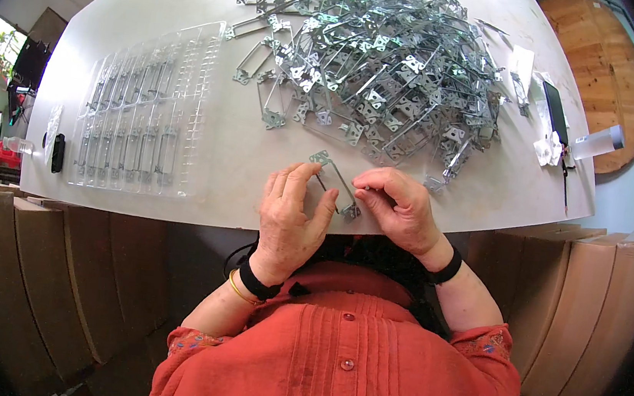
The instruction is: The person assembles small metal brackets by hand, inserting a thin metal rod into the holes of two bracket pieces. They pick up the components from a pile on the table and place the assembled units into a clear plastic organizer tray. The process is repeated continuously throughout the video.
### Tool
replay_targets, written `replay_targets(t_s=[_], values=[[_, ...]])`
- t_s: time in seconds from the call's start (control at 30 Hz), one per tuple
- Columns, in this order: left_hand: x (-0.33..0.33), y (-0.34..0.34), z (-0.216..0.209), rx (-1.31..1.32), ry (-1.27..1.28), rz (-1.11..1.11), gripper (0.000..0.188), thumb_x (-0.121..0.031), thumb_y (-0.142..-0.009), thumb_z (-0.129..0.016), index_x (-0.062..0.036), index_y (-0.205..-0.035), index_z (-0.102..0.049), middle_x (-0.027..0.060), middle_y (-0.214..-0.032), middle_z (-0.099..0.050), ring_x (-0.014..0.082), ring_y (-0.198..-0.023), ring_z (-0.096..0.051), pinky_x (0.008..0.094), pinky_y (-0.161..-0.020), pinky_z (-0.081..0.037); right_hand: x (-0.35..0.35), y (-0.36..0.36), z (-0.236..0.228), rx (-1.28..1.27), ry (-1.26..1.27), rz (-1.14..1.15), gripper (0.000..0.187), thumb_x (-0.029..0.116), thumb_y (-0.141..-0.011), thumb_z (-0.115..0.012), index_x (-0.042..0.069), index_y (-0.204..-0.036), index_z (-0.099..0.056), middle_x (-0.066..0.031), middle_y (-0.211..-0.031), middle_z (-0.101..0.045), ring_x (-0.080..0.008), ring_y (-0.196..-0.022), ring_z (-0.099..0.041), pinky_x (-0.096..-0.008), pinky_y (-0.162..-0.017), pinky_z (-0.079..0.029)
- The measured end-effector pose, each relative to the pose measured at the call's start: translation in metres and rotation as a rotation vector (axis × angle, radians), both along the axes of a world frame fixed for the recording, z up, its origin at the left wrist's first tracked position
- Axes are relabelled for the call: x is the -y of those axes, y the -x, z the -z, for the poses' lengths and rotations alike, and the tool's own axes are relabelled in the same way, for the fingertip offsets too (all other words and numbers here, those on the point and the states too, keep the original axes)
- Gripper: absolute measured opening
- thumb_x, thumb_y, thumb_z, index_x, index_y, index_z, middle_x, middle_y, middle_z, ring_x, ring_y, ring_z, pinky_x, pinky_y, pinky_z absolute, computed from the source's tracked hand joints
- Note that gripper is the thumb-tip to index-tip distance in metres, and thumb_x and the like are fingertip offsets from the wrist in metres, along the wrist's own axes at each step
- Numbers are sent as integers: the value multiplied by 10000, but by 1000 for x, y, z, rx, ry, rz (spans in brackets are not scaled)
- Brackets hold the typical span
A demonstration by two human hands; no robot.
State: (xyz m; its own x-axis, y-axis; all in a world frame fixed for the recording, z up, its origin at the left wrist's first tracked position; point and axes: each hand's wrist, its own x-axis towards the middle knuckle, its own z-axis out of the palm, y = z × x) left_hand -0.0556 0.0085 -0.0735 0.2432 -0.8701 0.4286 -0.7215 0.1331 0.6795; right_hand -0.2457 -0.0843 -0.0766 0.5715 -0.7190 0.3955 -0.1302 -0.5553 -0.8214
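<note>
Near the table's front edge, a thin metal frame bracket (346,182) lies between my hands, a perforated plate at its far end and a smaller one at its near end. My left hand (288,214) has it from the left: fingertips rest by the far plate, and the thumb is against the frame lower down. On the other side, my right hand (402,211) is closed in a pinch close to the bracket's right rod. What sits between that thumb and finger is too small to make out. Beyond both hands rises a large heap of similar metal brackets (392,74).
To the left lies a clear plastic tray (204,109) with rows of brackets in its slots. A black object (58,153) is beside it. At the right are a dark flat device (554,113), a clear plastic cup (597,142) and a thin black tool (565,185). Cardboard boxes (576,303) flank me.
</note>
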Motion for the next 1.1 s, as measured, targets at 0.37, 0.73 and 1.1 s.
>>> replay_targets(t_s=[0.37,0.73,1.1], values=[[5,-1,3,4,-26,13,364,49,-887,-701,-9,-1242,-650,171,-1124,-692,325,-979,-657,416,-864,-551,2,-2,4,-30,88,103,212,19,-902,-787,64,-1101,-730,-129,-992,-738,-304,-891,-720,-379,-780,-577],[8,3,3,163,28,46,300,-4,-937,-670,4,-1237,-654,206,-1247,-697,384,-1068,-667,457,-952,-522,2,-3,3,-12,106,109,220,28,-895,-791,81,-1101,-736,-133,-974,-740,-331,-878,-722,-406,-777,-579],[1,11,-3,213,-39,62,577,-87,-825,-791,4,-1358,-590,204,-1309,-664,408,-1182,-628,486,-1048,-468,3,-4,2,-27,113,87,242,4,-889,-780,76,-1117,-744,-134,-1000,-748,-329,-905,-728,-404,-792,-588]])
